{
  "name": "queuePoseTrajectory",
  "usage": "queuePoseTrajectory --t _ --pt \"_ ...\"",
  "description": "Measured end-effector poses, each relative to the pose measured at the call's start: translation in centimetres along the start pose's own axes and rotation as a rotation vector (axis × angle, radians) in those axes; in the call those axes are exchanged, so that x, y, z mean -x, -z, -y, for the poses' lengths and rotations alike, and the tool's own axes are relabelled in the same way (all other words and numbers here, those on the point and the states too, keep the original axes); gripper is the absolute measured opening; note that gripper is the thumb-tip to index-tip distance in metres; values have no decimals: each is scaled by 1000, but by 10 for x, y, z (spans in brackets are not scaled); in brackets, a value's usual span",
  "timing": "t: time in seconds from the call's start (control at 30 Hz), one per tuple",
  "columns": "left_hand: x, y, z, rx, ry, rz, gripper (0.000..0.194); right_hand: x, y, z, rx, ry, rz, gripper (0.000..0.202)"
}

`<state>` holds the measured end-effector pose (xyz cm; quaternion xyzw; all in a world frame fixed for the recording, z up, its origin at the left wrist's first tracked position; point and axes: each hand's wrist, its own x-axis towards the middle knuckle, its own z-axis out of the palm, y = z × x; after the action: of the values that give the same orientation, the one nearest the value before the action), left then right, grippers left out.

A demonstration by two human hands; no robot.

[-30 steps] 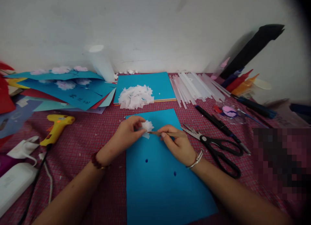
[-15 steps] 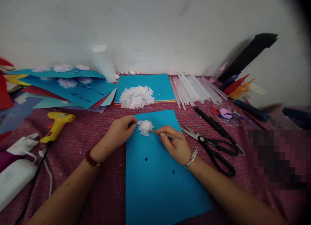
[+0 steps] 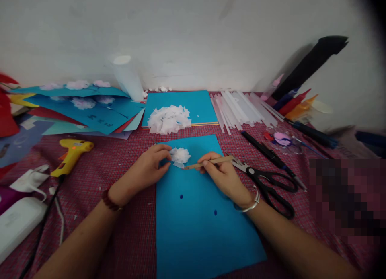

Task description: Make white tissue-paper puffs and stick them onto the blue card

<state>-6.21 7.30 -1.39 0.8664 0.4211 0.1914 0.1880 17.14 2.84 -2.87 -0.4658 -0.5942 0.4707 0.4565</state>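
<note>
A blue sheet of paper (image 3: 183,234) lies lengthwise before me, with a small cluster of white paper scraps (image 3: 181,154) near its far end. Two dark blue dots mark the sheet closer to me. My left hand (image 3: 153,162) rests at the sheet's left edge, thumb and fingers apart, fingertips at the cluster's left side. In my right hand (image 3: 221,174) is a thin flat wooden stick (image 3: 208,163), pinched between thumb and fingers. Its tip reaches just below the cluster's lower right edge; whether they touch I cannot tell.
Beyond the sheet, a pile of white paper scraps (image 3: 169,119) sits on a blue paper stack (image 3: 193,102). Scissors (image 3: 268,182), a black pen (image 3: 265,152) and translucent glue sticks (image 3: 238,110) lie right. A yellow glue gun (image 3: 70,156) and white power strip (image 3: 21,222) are left.
The stick has drawn back from the cluster, down and slightly right, and tilted. My right hand has shifted right. My left thumb and fingers have spread apart.
</note>
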Motion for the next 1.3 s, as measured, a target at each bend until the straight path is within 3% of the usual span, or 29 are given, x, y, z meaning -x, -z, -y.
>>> queuePoseTrajectory --t 0.5,0.7,0.97,1.1,1.3 --pt "3 -8 1 -37 -118 -14 12 -5 -3 -4 68 43 -39 17" --pt "2 -11 -4 -73 -152 -25 9 -4 1 -3 -99 6 -119 13" --pt "-8 -26 -18 -87 -112 -99 6 -5 4 -5 -176 -25 -140 13" --pt "-14 -24 -18 28 -51 -124 12 -4 3 -4 -150 -34 -95 13" --pt "-21 -20 -9 140 44 -73 8 -3 1 1 -55 -30 -23 12"
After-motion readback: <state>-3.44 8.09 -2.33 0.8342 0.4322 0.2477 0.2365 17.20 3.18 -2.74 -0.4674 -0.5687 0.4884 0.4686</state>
